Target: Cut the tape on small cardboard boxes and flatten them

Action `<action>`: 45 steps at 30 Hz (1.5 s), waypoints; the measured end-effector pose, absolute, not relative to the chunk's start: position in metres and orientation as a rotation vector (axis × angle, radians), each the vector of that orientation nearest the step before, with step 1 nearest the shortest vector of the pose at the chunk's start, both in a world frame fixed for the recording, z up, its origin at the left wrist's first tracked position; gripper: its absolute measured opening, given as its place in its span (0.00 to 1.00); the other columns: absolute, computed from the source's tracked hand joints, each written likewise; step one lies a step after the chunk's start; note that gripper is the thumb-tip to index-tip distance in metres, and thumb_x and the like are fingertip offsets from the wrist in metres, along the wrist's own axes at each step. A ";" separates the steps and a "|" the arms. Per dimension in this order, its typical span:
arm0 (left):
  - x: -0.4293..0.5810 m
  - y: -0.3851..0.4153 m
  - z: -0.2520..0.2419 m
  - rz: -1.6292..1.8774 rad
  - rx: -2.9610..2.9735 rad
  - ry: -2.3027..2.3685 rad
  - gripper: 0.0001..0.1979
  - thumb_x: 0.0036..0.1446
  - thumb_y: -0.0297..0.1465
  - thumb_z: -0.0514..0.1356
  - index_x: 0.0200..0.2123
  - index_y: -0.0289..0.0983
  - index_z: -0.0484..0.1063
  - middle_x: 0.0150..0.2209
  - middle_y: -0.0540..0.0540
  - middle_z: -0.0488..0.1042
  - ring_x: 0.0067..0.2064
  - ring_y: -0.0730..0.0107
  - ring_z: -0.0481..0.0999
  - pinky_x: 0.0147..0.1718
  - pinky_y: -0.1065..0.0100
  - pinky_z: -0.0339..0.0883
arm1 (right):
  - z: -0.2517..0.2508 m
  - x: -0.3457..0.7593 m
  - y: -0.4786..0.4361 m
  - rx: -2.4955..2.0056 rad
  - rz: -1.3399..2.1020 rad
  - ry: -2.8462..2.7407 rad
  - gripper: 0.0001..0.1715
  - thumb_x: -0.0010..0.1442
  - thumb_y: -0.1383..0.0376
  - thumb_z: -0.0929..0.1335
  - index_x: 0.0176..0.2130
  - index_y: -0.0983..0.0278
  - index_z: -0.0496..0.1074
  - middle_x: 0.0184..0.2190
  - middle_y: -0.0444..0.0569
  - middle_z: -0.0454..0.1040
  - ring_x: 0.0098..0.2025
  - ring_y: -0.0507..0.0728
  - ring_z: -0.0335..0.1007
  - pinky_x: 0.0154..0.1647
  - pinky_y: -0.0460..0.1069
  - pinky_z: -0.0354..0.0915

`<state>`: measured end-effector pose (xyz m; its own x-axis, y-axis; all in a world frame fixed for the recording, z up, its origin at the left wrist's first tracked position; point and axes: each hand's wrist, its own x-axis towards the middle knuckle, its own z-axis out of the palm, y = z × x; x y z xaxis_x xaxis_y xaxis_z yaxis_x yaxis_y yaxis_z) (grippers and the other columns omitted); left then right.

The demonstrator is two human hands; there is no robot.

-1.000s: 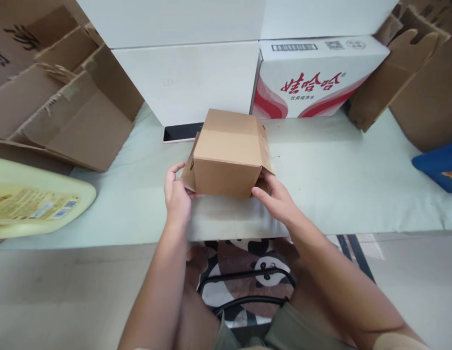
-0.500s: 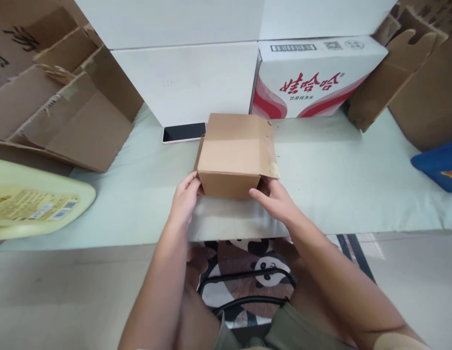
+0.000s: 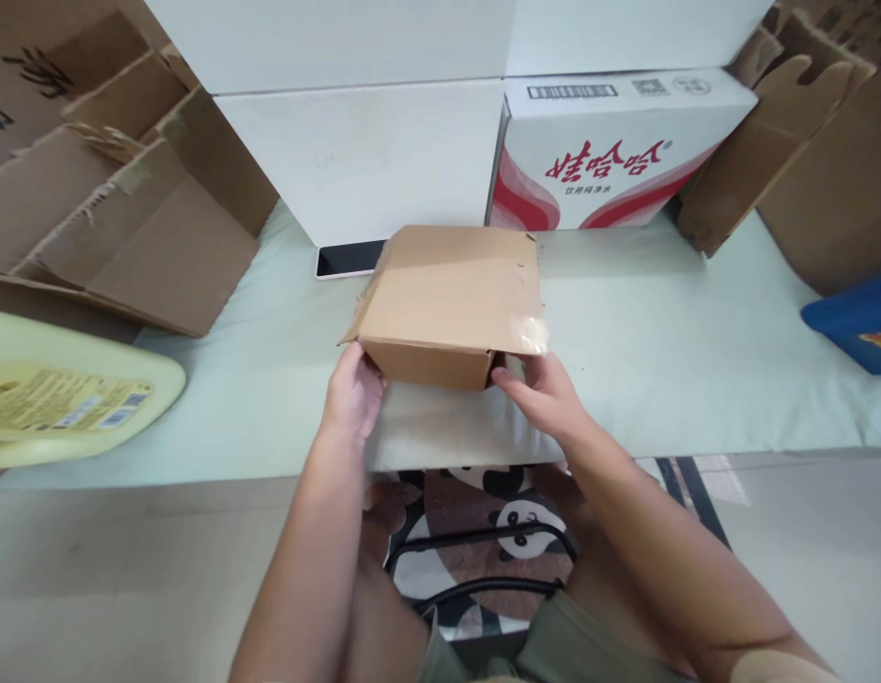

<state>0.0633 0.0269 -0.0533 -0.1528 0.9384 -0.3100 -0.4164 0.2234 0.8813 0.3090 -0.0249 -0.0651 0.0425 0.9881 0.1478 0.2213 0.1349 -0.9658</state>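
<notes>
A small brown cardboard box (image 3: 447, 289) rests on the pale green cloth near the table's front edge, its side flaps sticking out left and right. My left hand (image 3: 353, 394) holds its front left corner, fingers partly hidden under the left flap. At the front right corner, my right hand (image 3: 540, 389) grips the box, thumb at the front edge and fingers behind the right flap. Behind the box on the left lies a phone (image 3: 347, 259) with a dark screen, partly covered by the box.
White cartons (image 3: 369, 161) stand along the back, beside a white and red carton (image 3: 603, 161). Opened brown boxes (image 3: 148, 218) are at the left, another (image 3: 760, 152) at the right. A yellow container (image 3: 77, 389) lies left, a blue one (image 3: 856, 323) right.
The box's left flap has swung up and outward, now covering part of the phone. My left hand has moved slightly left and down under that flap; the right flap is raised a little more.
</notes>
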 end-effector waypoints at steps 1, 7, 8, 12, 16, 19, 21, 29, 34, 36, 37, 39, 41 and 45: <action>0.063 0.027 -0.053 1.313 0.608 1.154 0.16 0.53 0.44 0.64 0.40 0.41 0.79 0.42 0.43 0.81 0.38 0.60 0.77 0.25 0.67 0.63 | -0.067 0.309 -0.025 -1.278 0.948 -1.384 0.22 0.61 0.53 0.72 0.51 0.59 0.75 0.52 0.57 0.79 0.60 0.68 0.74 0.66 0.67 0.66; 0.062 0.025 -0.046 1.268 0.581 1.157 0.16 0.50 0.43 0.62 0.39 0.40 0.78 0.35 0.44 0.80 0.34 0.59 0.76 0.23 0.67 0.63 | -0.067 0.310 -0.025 -1.252 0.958 -1.335 0.26 0.61 0.50 0.72 0.54 0.59 0.72 0.53 0.57 0.79 0.57 0.66 0.75 0.59 0.64 0.73; 0.063 0.025 -0.045 1.267 0.577 1.160 0.16 0.50 0.42 0.62 0.39 0.40 0.78 0.34 0.44 0.80 0.33 0.60 0.76 0.22 0.67 0.63 | -0.066 0.309 -0.025 -1.247 0.981 -1.334 0.24 0.61 0.50 0.72 0.52 0.59 0.73 0.52 0.56 0.79 0.56 0.66 0.76 0.56 0.63 0.74; 0.063 0.025 -0.045 1.274 0.610 1.138 0.16 0.46 0.41 0.64 0.37 0.39 0.77 0.35 0.45 0.80 0.31 0.64 0.75 0.21 0.69 0.63 | -0.060 0.308 -0.026 -1.243 1.067 -1.300 0.15 0.61 0.52 0.69 0.40 0.60 0.74 0.38 0.53 0.81 0.42 0.63 0.79 0.45 0.59 0.77; 0.059 0.027 -0.050 1.280 0.653 1.130 0.19 0.42 0.42 0.69 0.37 0.40 0.77 0.37 0.45 0.79 0.34 0.65 0.76 0.24 0.70 0.66 | -0.055 0.306 -0.024 -1.269 1.021 -1.238 0.12 0.57 0.53 0.69 0.36 0.59 0.74 0.34 0.51 0.79 0.40 0.62 0.77 0.42 0.58 0.76; 0.057 0.028 -0.052 1.302 0.666 1.152 0.22 0.39 0.43 0.73 0.37 0.40 0.77 0.37 0.46 0.79 0.37 0.65 0.76 0.28 0.69 0.66 | -0.054 0.306 -0.024 -1.304 1.001 -1.190 0.12 0.54 0.54 0.69 0.35 0.59 0.71 0.35 0.51 0.78 0.41 0.63 0.75 0.43 0.58 0.75; 0.059 0.028 -0.052 1.323 0.668 1.161 0.24 0.36 0.44 0.75 0.36 0.39 0.77 0.37 0.45 0.79 0.38 0.64 0.75 0.29 0.69 0.66 | -0.055 0.307 -0.024 -1.322 0.989 -1.169 0.11 0.53 0.55 0.69 0.34 0.59 0.69 0.35 0.51 0.77 0.42 0.63 0.74 0.44 0.58 0.74; 0.063 0.028 -0.049 1.368 0.721 1.167 0.21 0.36 0.45 0.72 0.33 0.40 0.78 0.35 0.45 0.79 0.41 0.60 0.76 0.30 0.68 0.65 | -0.058 0.306 -0.024 -1.270 1.029 -1.073 0.14 0.48 0.57 0.68 0.35 0.60 0.70 0.37 0.50 0.77 0.44 0.62 0.72 0.49 0.58 0.72; 0.062 0.028 -0.049 1.350 0.751 1.164 0.19 0.38 0.43 0.70 0.34 0.40 0.77 0.34 0.45 0.78 0.44 0.58 0.76 0.31 0.67 0.66 | -0.050 0.304 -0.025 -1.335 1.026 -1.082 0.14 0.47 0.56 0.69 0.34 0.60 0.72 0.35 0.51 0.77 0.42 0.62 0.73 0.45 0.58 0.73; 0.063 0.027 -0.049 1.364 0.765 1.174 0.19 0.39 0.44 0.70 0.33 0.39 0.77 0.35 0.45 0.78 0.43 0.59 0.76 0.31 0.68 0.67 | -0.048 0.304 -0.025 -1.338 1.032 -1.103 0.13 0.48 0.56 0.68 0.33 0.60 0.71 0.34 0.50 0.77 0.40 0.61 0.73 0.44 0.58 0.74; 0.064 0.027 -0.049 1.376 0.763 1.180 0.19 0.39 0.44 0.70 0.33 0.39 0.77 0.36 0.45 0.78 0.44 0.59 0.77 0.31 0.68 0.67 | -0.048 0.305 -0.025 -1.341 1.031 -1.112 0.12 0.48 0.56 0.68 0.33 0.60 0.72 0.34 0.50 0.77 0.40 0.61 0.73 0.44 0.58 0.74; 0.067 0.027 -0.050 1.403 0.746 1.186 0.21 0.38 0.45 0.71 0.34 0.38 0.78 0.40 0.44 0.80 0.44 0.60 0.77 0.33 0.69 0.69 | -0.049 0.305 -0.025 -1.352 1.019 -1.117 0.12 0.49 0.57 0.69 0.34 0.60 0.72 0.35 0.50 0.78 0.41 0.62 0.74 0.45 0.58 0.74; 0.068 0.026 -0.050 1.419 0.743 1.188 0.22 0.39 0.46 0.71 0.34 0.38 0.77 0.42 0.44 0.80 0.45 0.59 0.78 0.35 0.69 0.70 | -0.050 0.306 -0.025 -1.359 1.001 -1.120 0.13 0.49 0.56 0.69 0.35 0.60 0.73 0.37 0.51 0.79 0.43 0.63 0.74 0.46 0.58 0.73; 0.068 0.027 -0.052 1.413 0.765 1.195 0.21 0.42 0.47 0.70 0.34 0.39 0.76 0.41 0.44 0.80 0.46 0.58 0.78 0.35 0.68 0.69 | -0.051 0.306 -0.025 -1.350 0.980 -1.165 0.12 0.52 0.57 0.69 0.36 0.60 0.73 0.39 0.52 0.80 0.46 0.64 0.75 0.50 0.59 0.73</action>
